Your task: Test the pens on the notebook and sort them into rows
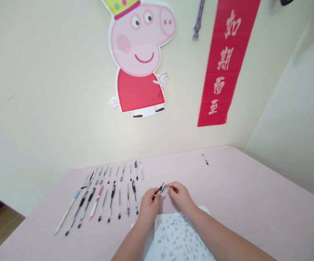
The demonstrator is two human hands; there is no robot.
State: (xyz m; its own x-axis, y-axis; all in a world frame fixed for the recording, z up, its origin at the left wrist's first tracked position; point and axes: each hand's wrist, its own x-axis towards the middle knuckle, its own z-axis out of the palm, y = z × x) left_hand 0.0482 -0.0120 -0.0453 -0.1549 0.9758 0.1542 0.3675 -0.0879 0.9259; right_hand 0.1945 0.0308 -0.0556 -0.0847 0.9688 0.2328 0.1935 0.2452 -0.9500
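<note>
My left hand (149,203) is closed around a pen (161,186) with a black grip, its tip slanting up and to the right. Close beside it, my right hand (179,195) pinches a small clear pen cap (164,191) with a dark clip. Cap and pen tip are near each other; I cannot tell whether they touch. Most of the pen's barrel is hidden by my left fingers. Under my forearms lies an open notebook (180,237) covered with handwriting.
Left of my hands, several pens (110,203) lie in a near row, with several more (116,173) in a far row. A small black-ended pen or refill (205,159) lies at the back right of the pink table (255,195). Behind it stands a wall with a pig cutout (140,87).
</note>
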